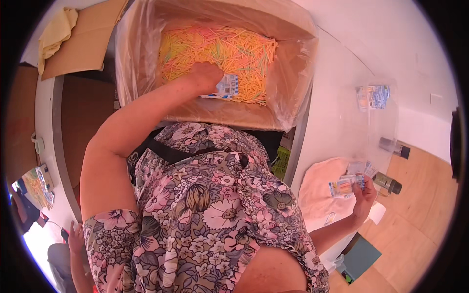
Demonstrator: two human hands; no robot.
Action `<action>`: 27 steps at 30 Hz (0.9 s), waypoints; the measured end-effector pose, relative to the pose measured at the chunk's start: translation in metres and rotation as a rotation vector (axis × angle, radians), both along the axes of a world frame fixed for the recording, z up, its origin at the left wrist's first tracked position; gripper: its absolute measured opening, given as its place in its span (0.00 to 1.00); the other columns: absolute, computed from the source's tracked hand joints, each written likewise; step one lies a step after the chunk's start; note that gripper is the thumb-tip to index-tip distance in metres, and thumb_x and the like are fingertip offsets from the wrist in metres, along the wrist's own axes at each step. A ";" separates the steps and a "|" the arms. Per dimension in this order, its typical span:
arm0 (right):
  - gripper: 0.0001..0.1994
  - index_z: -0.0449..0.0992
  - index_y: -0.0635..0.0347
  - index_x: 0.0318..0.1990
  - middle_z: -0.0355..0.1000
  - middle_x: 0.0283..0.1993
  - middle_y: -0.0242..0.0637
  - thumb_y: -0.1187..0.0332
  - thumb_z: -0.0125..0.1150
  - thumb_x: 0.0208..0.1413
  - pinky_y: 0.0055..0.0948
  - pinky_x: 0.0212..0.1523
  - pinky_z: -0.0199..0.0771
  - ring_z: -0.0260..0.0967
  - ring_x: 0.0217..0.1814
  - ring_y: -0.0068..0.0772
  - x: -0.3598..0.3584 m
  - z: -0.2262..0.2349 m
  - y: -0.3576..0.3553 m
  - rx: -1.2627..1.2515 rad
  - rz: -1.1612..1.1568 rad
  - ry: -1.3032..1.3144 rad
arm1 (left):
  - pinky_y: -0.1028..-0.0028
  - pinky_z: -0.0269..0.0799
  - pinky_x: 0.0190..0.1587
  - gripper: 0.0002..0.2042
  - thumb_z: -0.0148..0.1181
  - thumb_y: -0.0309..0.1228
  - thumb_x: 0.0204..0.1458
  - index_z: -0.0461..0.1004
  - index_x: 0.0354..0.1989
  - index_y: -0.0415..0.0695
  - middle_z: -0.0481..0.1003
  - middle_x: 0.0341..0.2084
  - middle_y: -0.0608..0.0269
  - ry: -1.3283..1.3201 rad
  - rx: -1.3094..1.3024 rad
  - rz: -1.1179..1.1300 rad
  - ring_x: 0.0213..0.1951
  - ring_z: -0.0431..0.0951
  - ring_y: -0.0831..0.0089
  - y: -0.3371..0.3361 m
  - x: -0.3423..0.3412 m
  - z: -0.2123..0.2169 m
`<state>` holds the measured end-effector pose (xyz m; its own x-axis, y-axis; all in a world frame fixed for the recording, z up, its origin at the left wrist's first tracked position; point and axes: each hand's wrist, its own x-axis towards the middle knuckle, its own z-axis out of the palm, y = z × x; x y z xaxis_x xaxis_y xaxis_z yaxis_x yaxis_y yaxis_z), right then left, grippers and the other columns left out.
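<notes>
A cardboard box [215, 110] lined with clear plastic holds a mass of thin yellow, orange, pink and green sticks [244, 53]. Over the near part of the sticks, my left hand [202, 78] is closed on a clear and blue plastic packet [227, 86]; its fingertips are hidden. Far to the right, my right hand [364, 198] pinches the end of a small clear packet [346, 186] with blue-printed ends. A few orange and pink sticks show inside that packet.
A clear plastic bin [391, 115] on the right has several blue-and-white packets [373, 96] near it. A pink cloth [317, 188] lies by my right hand. Cardboard [88, 41] with a yellow cloth [58, 29] stands upper left. Another person's hand [75, 238] shows lower left.
</notes>
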<state>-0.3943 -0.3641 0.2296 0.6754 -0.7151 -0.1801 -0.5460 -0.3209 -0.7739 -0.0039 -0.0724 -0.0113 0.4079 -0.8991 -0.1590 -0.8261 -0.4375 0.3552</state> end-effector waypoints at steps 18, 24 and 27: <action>0.11 0.73 0.66 0.34 0.72 0.33 0.34 0.79 0.59 0.38 0.21 0.38 0.66 0.67 0.33 0.25 -0.035 -0.070 -0.052 0.144 -0.122 -0.759 | 0.58 0.68 0.43 0.25 0.70 0.36 0.33 0.68 0.41 0.45 0.71 0.40 0.58 -0.169 0.162 0.110 0.43 0.72 0.57 -0.004 -0.002 -0.022; 0.11 0.72 0.65 0.36 0.70 0.29 0.30 0.78 0.59 0.40 0.17 0.33 0.63 0.64 0.29 0.19 0.035 -0.081 -0.057 0.187 0.009 -0.636 | 0.58 0.67 0.43 0.21 0.69 0.34 0.34 0.69 0.39 0.46 0.71 0.39 0.59 -0.139 0.109 0.172 0.43 0.72 0.58 -0.001 -0.005 -0.032; 0.11 0.73 0.65 0.35 0.72 0.31 0.30 0.78 0.59 0.39 0.18 0.35 0.65 0.66 0.31 0.19 0.036 -0.071 -0.050 0.182 -0.034 -0.545 | 0.58 0.67 0.42 0.19 0.69 0.33 0.35 0.71 0.37 0.46 0.71 0.38 0.59 -0.203 0.066 0.109 0.41 0.72 0.58 0.000 -0.006 -0.028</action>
<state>-0.3578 -0.4143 0.1590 0.6823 -0.7281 0.0655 -0.0609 -0.1458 -0.9874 -0.0103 -0.0725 -0.0397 0.5319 -0.8382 -0.1203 -0.8240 -0.5451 0.1545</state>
